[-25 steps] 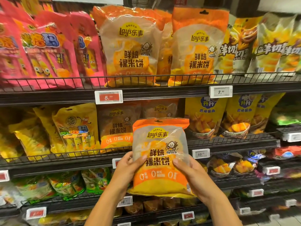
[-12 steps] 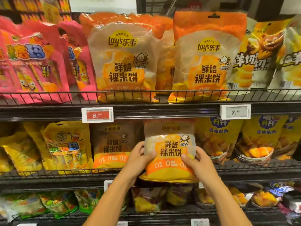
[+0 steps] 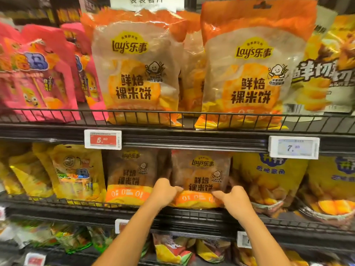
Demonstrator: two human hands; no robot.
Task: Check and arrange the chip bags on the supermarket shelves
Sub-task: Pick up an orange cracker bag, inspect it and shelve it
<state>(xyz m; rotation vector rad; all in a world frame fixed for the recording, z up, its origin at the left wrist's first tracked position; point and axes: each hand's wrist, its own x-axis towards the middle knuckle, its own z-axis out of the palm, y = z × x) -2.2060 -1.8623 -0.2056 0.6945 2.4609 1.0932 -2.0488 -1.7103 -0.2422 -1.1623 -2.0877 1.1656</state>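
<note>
The top of the orange-and-tan Lay's rice-cracker bag (image 3: 200,175) sits in shadow under the black upper shelf edge (image 3: 192,140), and its lower corners are hidden behind the two hands, so the fingers behind the bag cannot be seen. The left hand (image 3: 163,191) grips the bag's lower left side with its thumb on the front; the right hand (image 3: 233,200) appears to pinch the lower right side the same way, though blur softens the fingertips. The bag stands upright on the middle wire shelf (image 3: 192,214), long axis vertical, printed face outward, just beside a matching orange-and-tan bag (image 3: 130,175) on its left and a yellow bag with blue lettering (image 3: 269,181) on its right. A red price label (image 3: 103,139) and a white price label (image 3: 294,147) hang on the upper shelf edge. Above stand two large orange Lay's bags (image 3: 138,73), with pink snack bags (image 3: 38,77) to the left. The lowest shelf's bags are cut off by the frame and the forearms.
</note>
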